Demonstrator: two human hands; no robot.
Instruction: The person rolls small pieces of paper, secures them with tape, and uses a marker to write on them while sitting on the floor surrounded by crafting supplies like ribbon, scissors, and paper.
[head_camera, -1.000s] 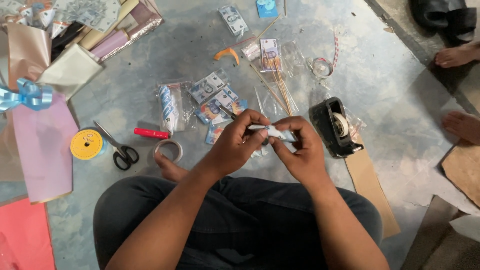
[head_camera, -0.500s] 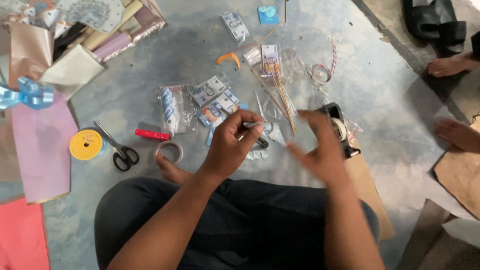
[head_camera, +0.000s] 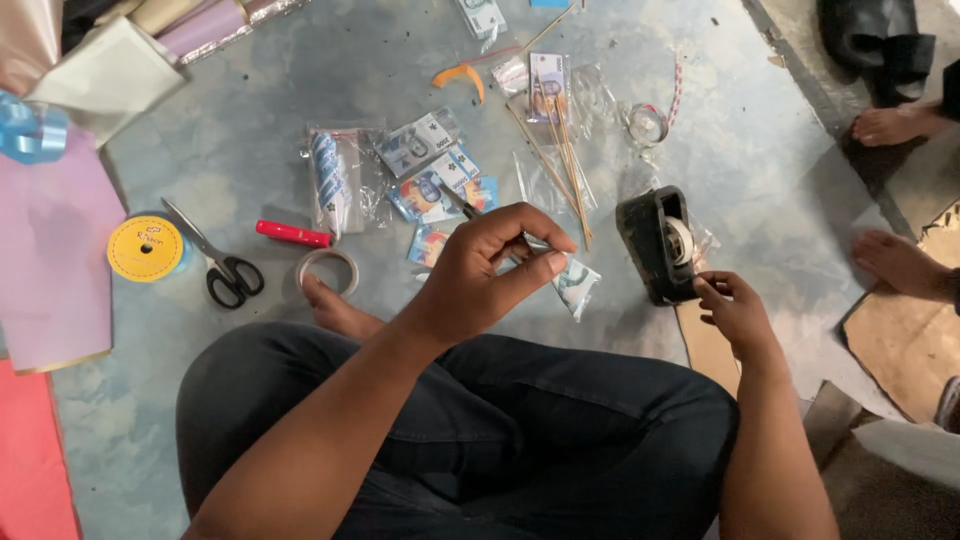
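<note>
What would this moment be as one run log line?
left hand: holds thin wooden stick | right hand: touching black tape dispenser | grey floor

The left hand (head_camera: 495, 265) covers most of the thin stick (head_camera: 462, 205) it pinches, so only the stick's dark tip and the clear-wrapped note (head_camera: 575, 287) below the fingers show. The right hand (head_camera: 735, 310) hides the near end of the tape dispenser (head_camera: 660, 245), and whether its fingertips grip tape is too small to tell. The blue ribbon (head_camera: 30, 130), pink paper (head_camera: 45, 250) and red sheet (head_camera: 30, 450) are cut by the left edge, and two bare feet (head_camera: 900, 262) by the right.
</note>
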